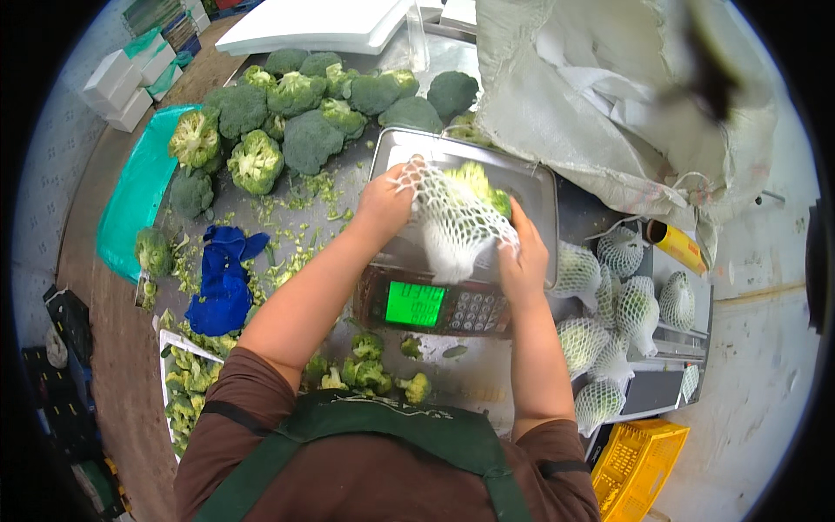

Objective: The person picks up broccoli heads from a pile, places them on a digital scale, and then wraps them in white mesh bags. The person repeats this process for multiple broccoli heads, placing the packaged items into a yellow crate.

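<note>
Over the metal weighing tray (397, 148) of a scale I hold a white foam net sleeve (448, 230) with a broccoli head (478, 183) partly inside it. My left hand (389, 204) pinches the sleeve's far left edge. On the near right side, my right hand (524, 261) grips the sleeve's edge, its fingers against the broccoli. Green florets show at the sleeve's upper right; its lower part bunches toward me. Below the tray, the scale's green display (415, 304) is lit beside its keypad (477, 311).
Bare broccoli heads (313, 142) pile up at the far left, with trimmings around a blue cloth (217, 274). Netted broccoli (637, 309) lies to the right, near a yellow roll (676, 246) and a yellow crate (639, 465). A large white sack (539, 104) stands at the far right.
</note>
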{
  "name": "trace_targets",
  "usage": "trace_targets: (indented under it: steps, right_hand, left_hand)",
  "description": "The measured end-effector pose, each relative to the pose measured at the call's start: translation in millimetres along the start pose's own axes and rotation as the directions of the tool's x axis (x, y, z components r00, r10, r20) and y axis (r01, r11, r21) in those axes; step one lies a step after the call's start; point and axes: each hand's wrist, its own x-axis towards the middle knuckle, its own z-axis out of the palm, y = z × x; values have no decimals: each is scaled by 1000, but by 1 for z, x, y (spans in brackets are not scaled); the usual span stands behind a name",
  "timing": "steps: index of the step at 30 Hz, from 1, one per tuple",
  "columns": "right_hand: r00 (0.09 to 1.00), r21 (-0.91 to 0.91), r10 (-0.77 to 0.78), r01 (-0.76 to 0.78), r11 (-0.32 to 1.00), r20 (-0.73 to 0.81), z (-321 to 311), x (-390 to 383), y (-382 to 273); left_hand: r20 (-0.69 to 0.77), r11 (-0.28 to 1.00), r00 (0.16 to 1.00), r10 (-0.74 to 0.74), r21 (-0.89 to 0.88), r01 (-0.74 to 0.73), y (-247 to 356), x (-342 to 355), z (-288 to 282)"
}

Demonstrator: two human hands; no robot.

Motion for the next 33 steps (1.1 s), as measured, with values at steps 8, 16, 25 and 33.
trace_targets:
  steps: [8,16,25,33]
  right_hand:
    - [970,529,188,-242,814,155,-31,-36,-41]
    - [726,867,554,-498,14,408,-28,-48,-43]
    - [711,876,549,-473,-89,440,-53,-93,-31]
    - [638,468,664,-483,740,-391,-154,-14,149]
  left_hand:
    - [357,725,930,-86,-618,304,41,-51,-4]
    - [586,338,784,-203,-710,618,17,-111,1]
    - [525,381,851,-4,-786,487,66,-105,44]
    - [351,755,922,-161,-559,344,44,-74,-1]
